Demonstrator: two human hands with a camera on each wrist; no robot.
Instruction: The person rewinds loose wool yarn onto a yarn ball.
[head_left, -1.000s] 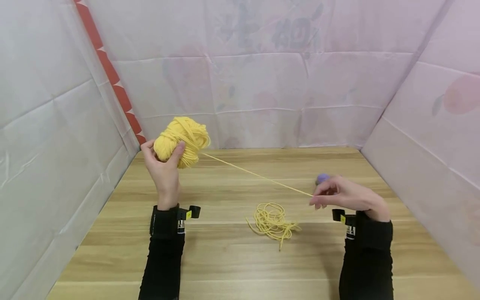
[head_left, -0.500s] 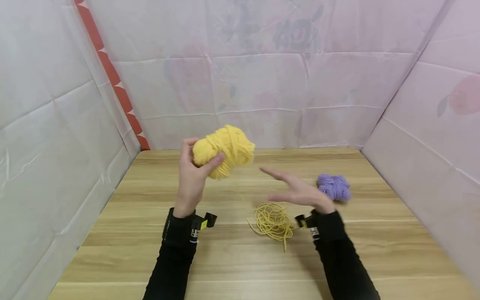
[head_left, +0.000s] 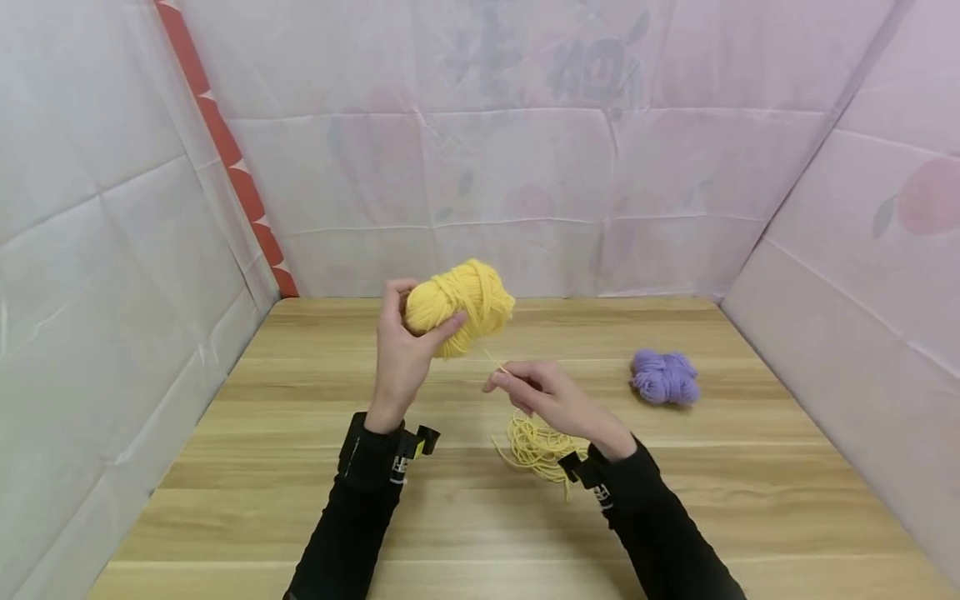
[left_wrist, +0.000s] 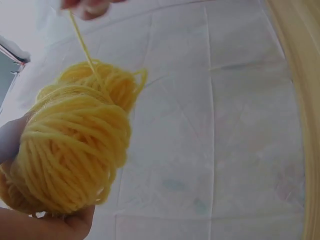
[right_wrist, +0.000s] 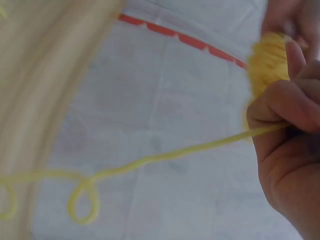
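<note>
Gripped by the thumb and fingers of the left hand, a yellow ball of yarn sits near the centre of the head view. Just right of and below it, the right hand pinches a yellow strand that leads up to the ball. Below, partly hidden by that hand, a loose yellow tangle lies on the wooden table; a purple yarn bundle lies right of centre.

From the left wrist, the ball fills the lower left, the strand rising to blurred fingertips at the top edge.

From the right wrist, the pinching fingers occupy the right edge, and yarn trails leftward into a small loop at lower left.
</note>
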